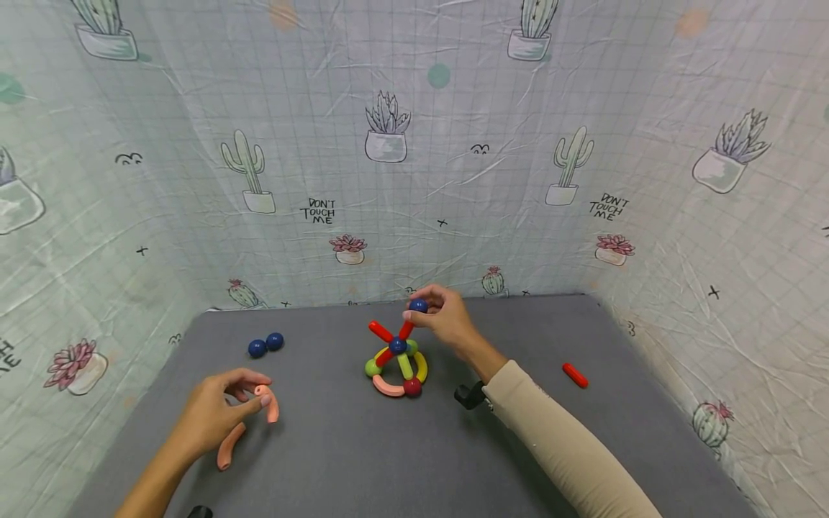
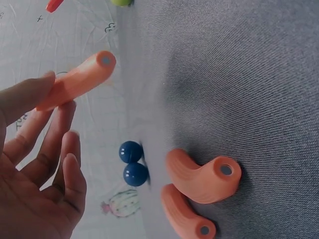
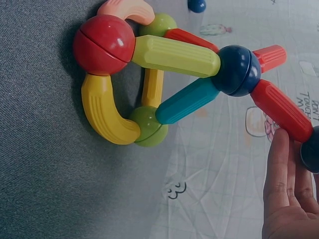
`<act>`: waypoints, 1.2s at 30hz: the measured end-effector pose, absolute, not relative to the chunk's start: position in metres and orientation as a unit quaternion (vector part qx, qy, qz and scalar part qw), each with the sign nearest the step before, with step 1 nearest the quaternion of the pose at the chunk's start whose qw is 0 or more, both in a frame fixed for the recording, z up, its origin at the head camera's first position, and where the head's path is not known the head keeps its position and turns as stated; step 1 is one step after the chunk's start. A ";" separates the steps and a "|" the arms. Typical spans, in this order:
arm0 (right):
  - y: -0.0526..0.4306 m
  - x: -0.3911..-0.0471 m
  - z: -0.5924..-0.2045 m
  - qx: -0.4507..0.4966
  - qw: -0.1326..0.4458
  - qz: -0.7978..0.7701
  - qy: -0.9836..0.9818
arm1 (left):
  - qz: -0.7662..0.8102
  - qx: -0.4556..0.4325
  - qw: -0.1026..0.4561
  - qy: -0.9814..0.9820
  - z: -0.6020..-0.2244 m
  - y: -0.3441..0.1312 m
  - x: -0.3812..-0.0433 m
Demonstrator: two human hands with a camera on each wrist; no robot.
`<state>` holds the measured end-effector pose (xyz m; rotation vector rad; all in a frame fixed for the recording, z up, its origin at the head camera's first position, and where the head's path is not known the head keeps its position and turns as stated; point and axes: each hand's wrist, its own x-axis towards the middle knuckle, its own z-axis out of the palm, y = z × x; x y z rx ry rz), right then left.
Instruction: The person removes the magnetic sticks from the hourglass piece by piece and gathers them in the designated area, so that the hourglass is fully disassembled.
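My left hand (image 1: 210, 411) pinches a curved orange magnetic rod (image 2: 79, 82) between thumb and fingertips, raised off the table. Below it lie two more curved orange rods (image 2: 202, 179), one mostly hidden by the hand in the head view. At mid-table stands a magnetic-rod frame: a ring of curved yellow rods (image 3: 104, 109) and a pale orange one (image 1: 387, 388), joined by green balls (image 3: 151, 126) and a red ball (image 1: 412, 387). Straight rods rise to a blue ball (image 1: 398, 346), from which two red rods point upward. My right hand (image 1: 447, 315) holds another blue ball (image 1: 418, 306) at one red rod's tip.
Two blue balls (image 1: 266, 344) sit side by side at the back left of the grey table (image 1: 337, 460). A loose red rod (image 1: 575, 375) lies to the right, beyond the right forearm. A cactus-print cloth (image 1: 414, 187) hangs behind and along both sides.
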<state>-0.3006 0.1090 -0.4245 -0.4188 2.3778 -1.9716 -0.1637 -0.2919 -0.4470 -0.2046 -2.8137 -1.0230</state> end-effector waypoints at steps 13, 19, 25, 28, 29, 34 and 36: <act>0.110 -0.299 -0.422 -0.137 0.019 -0.639 0.756 | -0.283 -0.097 0.012 -0.954 -0.449 -0.289 -0.164; 0.110 -0.299 -0.424 -0.136 0.017 -0.640 0.756 | -0.188 -0.115 -0.008 -0.975 -0.456 -0.292 -0.166; 0.109 -0.299 -0.425 -0.133 0.017 -0.640 0.756 | -0.155 -0.114 -0.012 -0.981 -0.467 -0.297 -0.165; 0.109 -0.299 -0.425 -0.132 0.017 -0.641 0.756 | -0.143 -0.109 -0.015 -0.984 -0.469 -0.297 -0.165; 0.109 -0.298 -0.424 -0.133 0.017 -0.641 0.756 | -0.137 -0.111 -0.014 -0.984 -0.470 -0.297 -0.165; 0.110 -0.298 -0.424 -0.137 0.015 -0.637 0.758 | -0.110 -0.127 0.001 -0.986 -0.473 -0.298 -0.165; 0.109 -0.299 -0.424 -0.140 0.016 -0.638 0.757 | -0.105 -0.131 0.003 -0.986 -0.474 -0.299 -0.165</act>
